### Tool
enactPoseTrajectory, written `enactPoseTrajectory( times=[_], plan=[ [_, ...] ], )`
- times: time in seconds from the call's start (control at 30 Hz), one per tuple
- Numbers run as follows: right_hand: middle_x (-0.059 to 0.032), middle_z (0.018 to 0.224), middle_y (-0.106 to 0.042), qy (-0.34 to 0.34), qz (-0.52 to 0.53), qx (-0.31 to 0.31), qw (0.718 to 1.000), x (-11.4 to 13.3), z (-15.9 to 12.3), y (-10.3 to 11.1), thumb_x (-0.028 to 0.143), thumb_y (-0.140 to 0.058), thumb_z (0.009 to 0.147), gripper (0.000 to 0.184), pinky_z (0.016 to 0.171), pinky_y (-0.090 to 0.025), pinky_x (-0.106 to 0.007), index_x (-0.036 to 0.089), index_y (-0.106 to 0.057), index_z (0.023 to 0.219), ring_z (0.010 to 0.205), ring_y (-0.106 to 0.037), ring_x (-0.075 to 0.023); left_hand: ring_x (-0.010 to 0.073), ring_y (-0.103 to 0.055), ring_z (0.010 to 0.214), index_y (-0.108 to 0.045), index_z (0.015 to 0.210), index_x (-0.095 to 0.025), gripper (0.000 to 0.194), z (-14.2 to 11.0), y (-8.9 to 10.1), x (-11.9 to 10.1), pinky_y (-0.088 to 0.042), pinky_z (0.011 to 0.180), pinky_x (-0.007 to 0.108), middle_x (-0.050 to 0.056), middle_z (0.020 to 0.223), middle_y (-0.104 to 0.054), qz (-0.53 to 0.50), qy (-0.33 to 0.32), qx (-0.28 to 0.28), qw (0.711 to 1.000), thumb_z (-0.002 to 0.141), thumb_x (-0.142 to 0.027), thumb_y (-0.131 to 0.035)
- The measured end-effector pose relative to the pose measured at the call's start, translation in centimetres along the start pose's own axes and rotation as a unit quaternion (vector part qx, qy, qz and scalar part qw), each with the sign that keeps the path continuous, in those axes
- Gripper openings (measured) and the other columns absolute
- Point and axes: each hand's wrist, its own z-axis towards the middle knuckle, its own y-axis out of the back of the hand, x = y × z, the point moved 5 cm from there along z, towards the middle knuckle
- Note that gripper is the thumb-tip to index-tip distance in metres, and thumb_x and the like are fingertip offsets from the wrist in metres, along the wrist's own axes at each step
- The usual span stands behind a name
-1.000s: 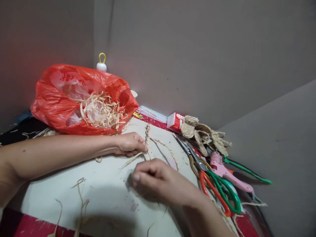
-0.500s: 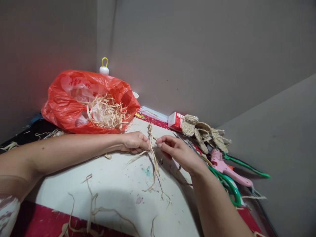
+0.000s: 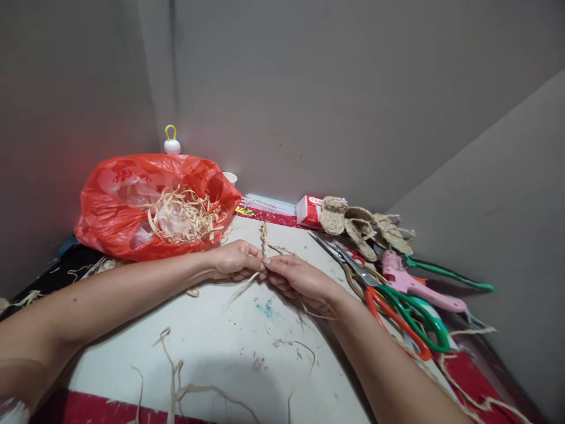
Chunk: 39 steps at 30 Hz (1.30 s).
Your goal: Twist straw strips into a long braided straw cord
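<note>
A thin braid of pale straw (image 3: 264, 234) lies on the white board (image 3: 220, 335), running away from me toward the wall. My left hand (image 3: 235, 259) pinches the braid's near end, fingers closed. My right hand (image 3: 295, 279) meets it from the right, fingers closed on loose straw strands (image 3: 241, 288) at the same spot. The fingertips of both hands touch.
A red plastic bag (image 3: 115, 218) full of straw strips sits at the back left. Several scissors (image 3: 392, 300) and a pink glue gun (image 3: 415, 285) lie at the right, woven straw pieces (image 3: 362, 224) and a small red box (image 3: 309, 211) behind them. Loose strands (image 3: 176, 377) litter the board's near side.
My right hand went from the near middle of the board up to the braid and now closes against my left hand. The hanging strands are gathered in.
</note>
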Motion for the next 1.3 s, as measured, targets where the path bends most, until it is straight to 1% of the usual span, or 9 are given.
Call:
enactPoseTrajectory(
  times=[0.07,0.2,0.5,0.77,0.83,0.97,1.13,1.23,1.3],
  plan=[
    [0.0109,0.045,-0.028,-0.002,-0.017,-0.005,1.0,-0.1,0.2,0.4,0.048,-0.055,0.08,0.036,0.033,-0.01,-0.016,0.016,-0.052,0.064,0.036,-0.018,-0.0028,0.0013,-0.024,0.034,-0.052,0.068,-0.013,0.019,0.1,0.1,0.1,-0.012,0.034,0.02,-0.002,0.056,-0.056,-0.002,0.004,0.002,1.0,0.067,-0.026,-0.067],
    [0.0094,0.043,-0.031,-0.002,-0.003,0.012,1.0,-0.5,0.7,0.7,0.043,-0.054,0.08,0.037,0.032,-0.011,-0.017,0.018,-0.042,0.055,0.035,-0.019,-0.0031,0.0027,-0.023,0.034,-0.05,0.068,-0.016,0.023,0.2,0.3,0.2,-0.012,0.034,0.019,-0.01,0.042,-0.037,0.006,0.018,-0.009,1.0,0.065,-0.028,-0.07],
    [0.0086,0.042,-0.032,0.021,0.059,0.037,0.997,-0.1,0.5,0.5,0.024,-0.048,0.074,0.026,0.032,-0.009,-0.017,0.019,-0.036,0.051,0.034,-0.018,-0.0025,0.0035,-0.019,0.037,-0.059,0.075,-0.014,0.025,-0.5,0.9,-1.5,-0.012,0.036,0.02,-0.009,0.044,-0.029,0.082,0.056,0.026,0.995,0.071,-0.038,-0.066],
    [0.0093,0.042,-0.031,0.016,0.069,0.048,0.996,-0.1,0.6,0.9,0.026,-0.049,0.072,0.025,0.032,-0.008,-0.017,0.019,-0.036,0.051,0.035,-0.016,-0.003,0.0056,-0.022,0.039,-0.056,0.068,-0.015,0.017,-1.3,3.3,-5.5,-0.016,0.04,0.021,-0.008,0.044,-0.03,0.281,0.065,-0.071,0.955,0.078,-0.029,-0.051],
    [0.0093,0.042,-0.031,0.017,0.077,0.051,0.996,-0.1,0.7,0.8,0.027,-0.049,0.072,0.025,0.032,-0.008,-0.016,0.019,-0.036,0.051,0.035,-0.016,-0.0031,0.0063,-0.027,0.041,-0.056,0.066,-0.015,0.015,-1.3,3.2,-6.9,-0.02,0.042,0.021,-0.006,0.046,-0.035,0.37,0.071,-0.08,0.923,0.076,-0.024,-0.05],
    [0.0096,0.041,-0.031,0.011,0.089,0.05,0.995,-0.4,0.9,0.9,0.025,-0.049,0.07,0.024,0.032,-0.007,-0.016,0.02,-0.036,0.052,0.035,-0.015,-0.003,0.0084,-0.041,0.049,-0.057,0.064,-0.014,0.01,-1.1,2.8,-11.1,-0.029,0.049,0.022,-0.003,0.054,-0.049,0.57,0.065,-0.116,0.811,0.072,-0.017,-0.051],
    [0.0096,0.042,-0.03,0.004,0.079,0.059,0.995,-0.5,0.9,1.0,0.026,-0.05,0.071,0.025,0.032,-0.006,-0.017,0.02,-0.036,0.052,0.035,-0.013,-0.0025,0.0093,-0.047,0.05,-0.061,0.073,-0.014,0.012,-1.4,2.7,-16.4,-0.032,0.053,0.023,0.0,0.058,-0.058,0.681,0.064,-0.164,0.71,0.073,-0.017,-0.05],
    [0.0095,0.042,-0.03,0.007,0.069,0.052,0.996,-0.4,0.9,1.0,0.026,-0.049,0.07,0.025,0.033,-0.006,-0.017,0.019,-0.036,0.051,0.035,-0.013,-0.0023,0.0089,-0.044,0.048,-0.062,0.069,-0.013,0.014,-2.2,3.1,-17.5,-0.03,0.051,0.024,0.001,0.057,-0.058,0.745,0.08,-0.163,0.642,0.073,-0.017,-0.049],
    [0.0096,0.042,-0.03,0.01,0.066,0.055,0.996,-0.4,0.9,1.0,0.027,-0.05,0.07,0.025,0.033,-0.005,-0.017,0.019,-0.036,0.051,0.035,-0.013,-0.0022,0.0086,-0.043,0.049,-0.062,0.066,-0.014,0.014,-2.9,3.7,-16.7,-0.029,0.051,0.024,0.001,0.058,-0.058,0.789,0.104,-0.147,0.588,0.071,-0.017,-0.05]
  ],
)
